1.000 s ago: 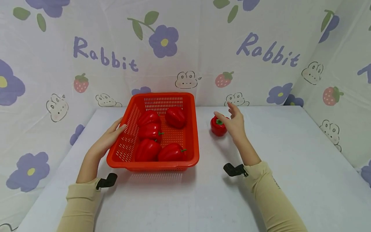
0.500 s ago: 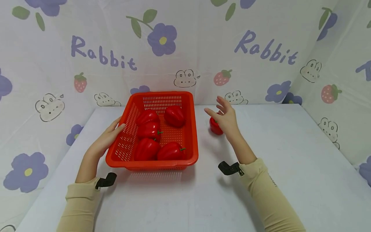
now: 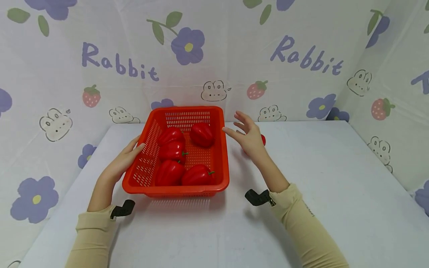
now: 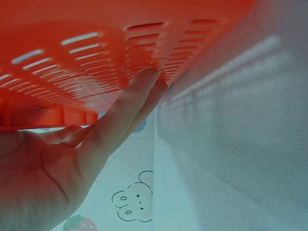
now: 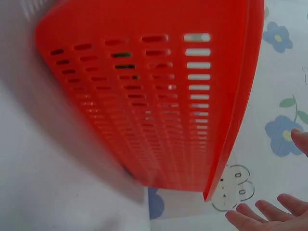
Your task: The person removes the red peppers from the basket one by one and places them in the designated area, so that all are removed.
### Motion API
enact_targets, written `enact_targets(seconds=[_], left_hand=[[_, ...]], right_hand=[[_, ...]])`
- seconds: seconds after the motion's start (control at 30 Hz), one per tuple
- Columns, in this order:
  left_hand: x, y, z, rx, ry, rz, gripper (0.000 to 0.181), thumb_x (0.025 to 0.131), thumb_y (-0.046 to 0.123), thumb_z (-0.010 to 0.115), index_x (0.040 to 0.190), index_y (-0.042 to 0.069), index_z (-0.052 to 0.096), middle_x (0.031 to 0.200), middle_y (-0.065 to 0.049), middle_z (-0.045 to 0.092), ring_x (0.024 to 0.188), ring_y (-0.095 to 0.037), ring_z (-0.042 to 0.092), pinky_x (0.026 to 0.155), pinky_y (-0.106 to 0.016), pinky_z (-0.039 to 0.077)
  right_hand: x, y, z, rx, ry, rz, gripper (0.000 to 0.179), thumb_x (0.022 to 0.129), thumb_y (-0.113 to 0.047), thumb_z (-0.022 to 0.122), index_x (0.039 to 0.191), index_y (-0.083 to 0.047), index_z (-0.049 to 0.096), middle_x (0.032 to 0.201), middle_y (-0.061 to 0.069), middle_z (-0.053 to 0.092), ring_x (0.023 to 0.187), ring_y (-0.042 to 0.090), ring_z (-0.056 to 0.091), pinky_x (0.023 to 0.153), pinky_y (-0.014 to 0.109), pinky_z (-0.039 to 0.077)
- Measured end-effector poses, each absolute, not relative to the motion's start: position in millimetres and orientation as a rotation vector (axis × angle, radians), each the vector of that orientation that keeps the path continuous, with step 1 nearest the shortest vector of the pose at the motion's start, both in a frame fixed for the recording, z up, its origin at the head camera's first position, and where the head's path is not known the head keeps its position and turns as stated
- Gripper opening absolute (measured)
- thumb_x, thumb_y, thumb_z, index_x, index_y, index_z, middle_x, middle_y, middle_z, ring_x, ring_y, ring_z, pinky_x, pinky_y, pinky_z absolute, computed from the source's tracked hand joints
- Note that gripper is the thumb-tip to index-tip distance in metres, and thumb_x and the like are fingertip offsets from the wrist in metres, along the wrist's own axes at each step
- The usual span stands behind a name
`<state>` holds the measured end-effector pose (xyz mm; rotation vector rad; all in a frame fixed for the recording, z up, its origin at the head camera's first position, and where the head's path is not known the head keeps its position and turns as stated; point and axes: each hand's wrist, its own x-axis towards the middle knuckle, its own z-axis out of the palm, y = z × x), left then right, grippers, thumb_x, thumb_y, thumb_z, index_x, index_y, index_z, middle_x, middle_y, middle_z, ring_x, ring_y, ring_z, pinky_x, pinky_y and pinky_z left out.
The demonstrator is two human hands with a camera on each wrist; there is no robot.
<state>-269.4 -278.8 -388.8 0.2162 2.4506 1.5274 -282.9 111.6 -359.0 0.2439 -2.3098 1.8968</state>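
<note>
A white backdrop [image 3: 218, 56] with 2 purple "Rabbit" words [image 3: 117, 64] stands behind the table [image 3: 214, 230].

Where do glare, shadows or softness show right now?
Head: small bright highlights on the red bell peppers, soft shadow below the slotted red basket on the white tabletop; left wrist: bluish cast, light streaks on the tabletop; right wrist: slightly soft overall, shadow along the basket's base.

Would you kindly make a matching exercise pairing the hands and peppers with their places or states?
1. Left hand
2. Right hand
3. Five peppers
4. Lone pepper

A. Inside the red basket
B. Raised, holding nothing
C. Outside the basket, partly hidden by a hand
D. Touching the basket's left side

Pairs: 1-D; 2-B; 3-A; 4-C
</note>
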Motion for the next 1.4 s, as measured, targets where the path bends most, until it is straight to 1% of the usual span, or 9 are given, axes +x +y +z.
enact_targets(seconds=[0.27, 0.37, 0.47, 0.57, 0.7, 0.8, 0.9, 1.17, 1.4], left_hand=[[-269, -279, -390, 0.215, 2.442, 1.533, 0.066, 0.105, 0.043, 0.033, 0.159, 0.021, 0.002, 0.141, -0.028, 0.040, 0.090, -0.006, 0.064, 0.076, -0.023, 0.057], [-270, -279, -390, 0.213, 2.441, 1.532, 0.066, 0.105, 0.043, 0.033, 0.159, 0.021, 0.001, 0.141, -0.028, 0.040, 0.090, -0.005, 0.064, 0.076, -0.022, 0.057], [-270, -280, -391, 0.215, 2.448, 1.528, 0.067, 0.105, 0.044, 0.033, 0.159, 0.021, 0.001, 0.141, -0.028, 0.040, 0.091, -0.005, 0.063, 0.076, -0.022, 0.057], [-271, -280, -391, 0.220, 2.453, 1.527, 0.067, 0.105, 0.044, 0.033, 0.159, 0.020, 0.001, 0.142, -0.028, 0.039, 0.091, -0.006, 0.063, 0.077, -0.022, 0.056], [-271, -280, -391, 0.218, 2.453, 1.525, 0.068, 0.105, 0.044, 0.033, 0.158, 0.020, 0.000, 0.142, -0.028, 0.039, 0.091, -0.006, 0.063, 0.077, -0.022, 0.057], [-270, -280, -391, 0.211, 2.450, 1.521, 0.068, 0.104, 0.045, 0.033, 0.158, 0.020, 0.000, 0.142, -0.028, 0.039, 0.091, -0.006, 0.063, 0.077, -0.022, 0.057], [-270, -280, -391, 0.205, 2.447, 1.521, 0.068, 0.104, 0.045, 0.033, 0.158, 0.021, 0.000, 0.142, -0.028, 0.039, 0.091, -0.006, 0.064, 0.077, -0.023, 0.057], [-272, -280, -391, 0.206, 2.449, 1.525, 0.067, 0.104, 0.045, 0.033, 0.159, 0.021, 0.001, 0.143, -0.027, 0.039, 0.090, -0.004, 0.063, 0.077, -0.021, 0.056], [-271, -280, -391, 0.197, 2.448, 1.520, 0.067, 0.104, 0.045, 0.034, 0.159, 0.022, 0.001, 0.143, -0.027, 0.039, 0.091, -0.006, 0.063, 0.077, -0.021, 0.056]], right_hand=[[-272, 95, -353, 0.401, -2.397, 1.889, 0.072, 0.087, -0.029, 0.073, 0.149, -0.023, 0.038, 0.151, 0.003, 0.045, 0.135, 0.026, 0.049, 0.100, 0.047, 0.051], [-268, 89, -351, 0.486, -2.414, 1.896, 0.070, 0.087, -0.029, 0.073, 0.148, -0.024, 0.039, 0.149, 0.003, 0.047, 0.134, 0.026, 0.050, 0.098, 0.047, 0.052], [-265, 82, -349, 0.555, -2.459, 1.889, 0.069, 0.087, -0.029, 0.073, 0.148, -0.026, 0.040, 0.148, 0.001, 0.048, 0.133, 0.024, 0.051, 0.099, 0.046, 0.052], [-264, 74, -348, 0.611, -2.519, 1.873, 0.069, 0.087, -0.028, 0.074, 0.147, -0.027, 0.040, 0.149, 0.003, 0.047, 0.134, 0.024, 0.050, 0.100, 0.046, 0.051], [-262, 67, -351, 0.668, -2.581, 1.864, 0.070, 0.087, -0.026, 0.074, 0.147, -0.024, 0.040, 0.149, 0.007, 0.046, 0.136, 0.028, 0.047, 0.104, 0.046, 0.048], [-259, 63, -353, 0.725, -2.625, 1.856, 0.070, 0.087, -0.024, 0.074, 0.148, -0.022, 0.040, 0.149, 0.006, 0.045, 0.137, 0.029, 0.046, 0.108, 0.046, 0.044], [-256, 59, -353, 0.795, -2.704, 1.800, 0.072, 0.086, -0.027, 0.075, 0.148, -0.023, 0.039, 0.150, 0.004, 0.045, 0.138, 0.027, 0.045, 0.110, 0.046, 0.042], [-251, 52, -353, 0.917, -2.919, 1.569, 0.077, 0.082, -0.033, 0.077, 0.148, -0.024, 0.039, 0.147, 0.003, 0.048, 0.139, 0.024, 0.042, 0.103, 0.047, 0.049], [-245, 48, -349, 0.976, -3.116, 1.348, 0.083, 0.080, -0.034, 0.079, 0.150, -0.023, 0.036, 0.149, 0.004, 0.045, 0.140, 0.027, 0.040, 0.105, 0.048, 0.047]])
